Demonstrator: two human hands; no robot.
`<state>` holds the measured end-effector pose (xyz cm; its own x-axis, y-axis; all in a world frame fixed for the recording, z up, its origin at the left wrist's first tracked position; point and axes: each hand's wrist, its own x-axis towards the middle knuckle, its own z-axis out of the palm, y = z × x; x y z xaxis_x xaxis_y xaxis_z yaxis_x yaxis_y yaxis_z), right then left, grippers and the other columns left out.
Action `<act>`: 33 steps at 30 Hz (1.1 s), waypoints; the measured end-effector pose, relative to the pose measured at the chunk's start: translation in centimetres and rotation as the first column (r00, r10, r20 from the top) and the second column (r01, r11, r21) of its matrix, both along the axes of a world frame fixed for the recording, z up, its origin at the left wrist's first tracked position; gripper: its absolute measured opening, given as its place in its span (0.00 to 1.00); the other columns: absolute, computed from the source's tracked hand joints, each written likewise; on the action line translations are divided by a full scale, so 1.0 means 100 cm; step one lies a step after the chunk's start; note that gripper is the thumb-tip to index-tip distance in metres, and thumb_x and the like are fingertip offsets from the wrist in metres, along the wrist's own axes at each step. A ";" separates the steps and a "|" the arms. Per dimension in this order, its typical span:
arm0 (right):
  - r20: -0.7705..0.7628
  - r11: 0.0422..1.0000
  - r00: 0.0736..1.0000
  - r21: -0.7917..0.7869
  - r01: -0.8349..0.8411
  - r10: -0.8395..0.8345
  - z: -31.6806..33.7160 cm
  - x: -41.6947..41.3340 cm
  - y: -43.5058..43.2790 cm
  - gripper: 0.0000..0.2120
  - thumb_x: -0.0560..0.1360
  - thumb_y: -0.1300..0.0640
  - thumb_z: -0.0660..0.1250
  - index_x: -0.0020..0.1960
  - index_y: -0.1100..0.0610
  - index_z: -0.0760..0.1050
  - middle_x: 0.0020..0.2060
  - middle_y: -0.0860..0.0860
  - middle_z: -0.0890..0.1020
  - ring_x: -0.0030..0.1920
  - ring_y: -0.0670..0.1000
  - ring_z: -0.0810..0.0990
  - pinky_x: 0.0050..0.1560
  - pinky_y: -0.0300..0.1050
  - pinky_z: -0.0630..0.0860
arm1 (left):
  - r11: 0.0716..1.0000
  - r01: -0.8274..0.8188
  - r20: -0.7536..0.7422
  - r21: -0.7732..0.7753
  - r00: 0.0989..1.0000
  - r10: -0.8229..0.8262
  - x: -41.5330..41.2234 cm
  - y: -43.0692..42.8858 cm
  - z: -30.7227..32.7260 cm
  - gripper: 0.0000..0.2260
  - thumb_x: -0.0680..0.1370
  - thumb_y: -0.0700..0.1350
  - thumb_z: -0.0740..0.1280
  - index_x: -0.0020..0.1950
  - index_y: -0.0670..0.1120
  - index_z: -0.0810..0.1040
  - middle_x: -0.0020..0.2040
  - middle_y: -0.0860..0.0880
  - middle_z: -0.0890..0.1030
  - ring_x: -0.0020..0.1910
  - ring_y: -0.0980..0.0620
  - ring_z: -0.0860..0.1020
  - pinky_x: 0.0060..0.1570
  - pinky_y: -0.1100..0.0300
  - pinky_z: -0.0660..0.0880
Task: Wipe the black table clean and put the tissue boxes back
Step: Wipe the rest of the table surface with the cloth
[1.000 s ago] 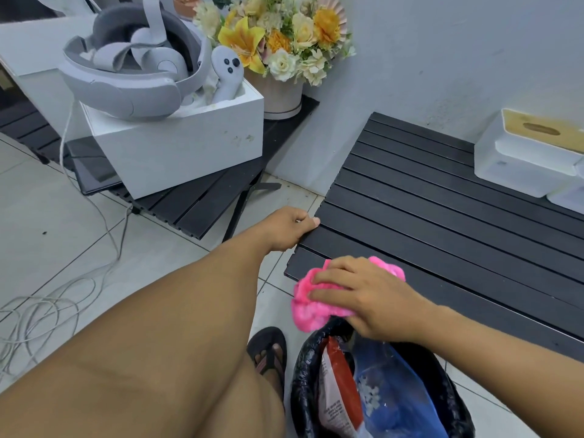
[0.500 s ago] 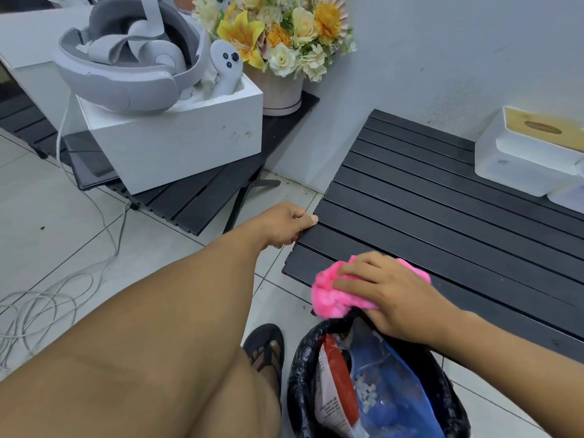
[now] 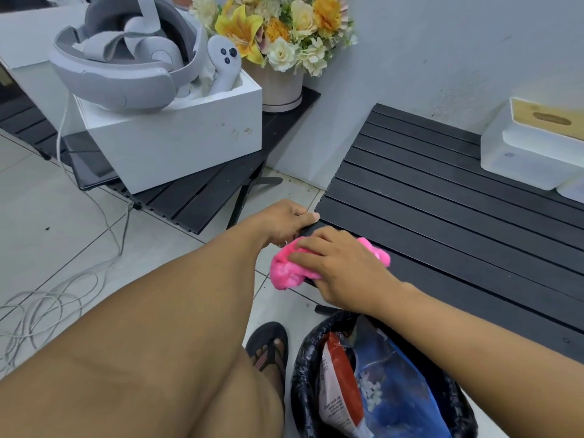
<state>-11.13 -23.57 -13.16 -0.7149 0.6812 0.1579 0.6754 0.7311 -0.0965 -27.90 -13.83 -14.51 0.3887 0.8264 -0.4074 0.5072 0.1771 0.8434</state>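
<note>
pink cloth (image 3: 285, 270) nearer left hand (image 3: 283, 220)

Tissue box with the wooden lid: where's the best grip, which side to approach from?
Grip the tissue box by its white body below the wooden lid, at the free left end, coming from front-left. The wall stands behind it and a second box sits by its right end. The stepped top looks like a separate cover, so it may lift off.
</note>
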 end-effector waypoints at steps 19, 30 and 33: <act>-0.024 0.989 0.990 0.044 0.143 -0.142 0.011 0.109 -0.015 0.18 0.75 0.58 0.57 0.57 0.53 0.82 0.57 0.49 0.81 0.50 0.58 0.77 0.50 0.56 0.78 | 0.972 -0.027 0.141 -0.232 0.988 0.061 -0.002 -0.001 0.002 0.13 0.81 0.53 0.65 0.42 0.47 0.78 0.36 0.48 0.73 0.30 0.52 0.70 0.33 0.58 0.69; 0.003 0.958 0.958 -0.007 0.286 -0.286 0.006 0.060 0.033 0.20 0.73 0.53 0.54 0.58 0.49 0.81 0.58 0.46 0.81 0.53 0.56 0.76 0.50 0.56 0.77 | 0.882 0.170 0.202 -0.440 0.975 -0.087 -0.027 -0.005 0.005 0.06 0.77 0.42 0.70 0.41 0.48 0.77 0.44 0.45 0.77 0.40 0.48 0.77 0.42 0.54 0.72; -0.007 0.962 0.962 0.001 0.274 -0.274 0.007 0.070 0.022 0.21 0.73 0.54 0.56 0.61 0.51 0.80 0.58 0.47 0.81 0.53 0.57 0.77 0.49 0.56 0.78 | 0.897 0.215 0.083 -0.386 0.977 -0.198 -0.027 -0.004 0.015 0.05 0.76 0.43 0.72 0.41 0.47 0.79 0.43 0.47 0.80 0.39 0.51 0.77 0.40 0.57 0.73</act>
<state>-4.17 -21.41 -12.48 -0.4995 0.8507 0.1637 0.8494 0.5181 -0.1003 -30.56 -14.18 -13.02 0.5562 0.5033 -0.6613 0.5354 0.3916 0.7484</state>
